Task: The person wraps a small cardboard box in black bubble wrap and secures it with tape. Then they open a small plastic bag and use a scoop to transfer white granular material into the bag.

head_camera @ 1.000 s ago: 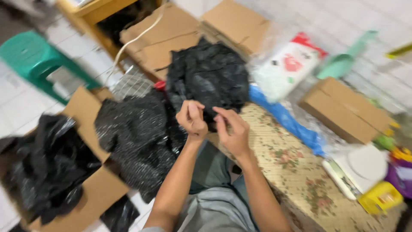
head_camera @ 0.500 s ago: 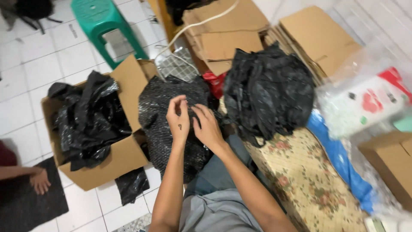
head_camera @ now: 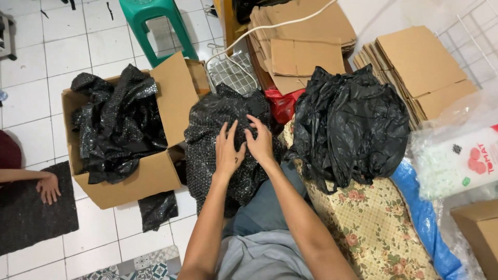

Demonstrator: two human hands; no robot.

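Black bubble-wrap bundle [head_camera: 223, 145] sits at frame centre, on or just in front of our lap, between the open carton at 9 o'clock and the patterned mat at 4 o'clock. Our left hand [head_camera: 228, 150] lies flat on its top, fingers spread. Our right hand [head_camera: 259, 142] sits just beside it, fingertips curled and pinching a fold of the wrap near the crown. Both hands touch the bundle; neither lifts it.

Progress, as we judge it: the bundle looks fully covered in wrap, nothing of its contents shows. We see no tape or tie on it, so the closing looks unfinished. It sits outside any box.

Containers:
- Open cardboard carton [head_camera: 150, 179] at 9 o'clock, flaps up, holds loose crumpled black plastic sheeting [head_camera: 116, 129]. What lies beneath, we cannot tell.
- Small scrap of black wrap [head_camera: 158, 210] on the tile at 7 o'clock, just below the carton.
- Black plastic bag [head_camera: 353, 124] at 2 o'clock, bulging, on the floral mat [head_camera: 373, 228]; contents hidden.
- Flattened cardboard boxes [head_camera: 306, 41] stacked at 12 o'clock; second stack [head_camera: 420, 72] at 1 o'clock.
- Clear bag with a white pack [head_camera: 456, 161] at 3 o'clock.

Green plastic stool [head_camera: 155, 26] at 11 o'clock. Another person's hand [head_camera: 49, 187] rests on a dark floor mat [head_camera: 31, 218] at 9 o'clock, well apart.
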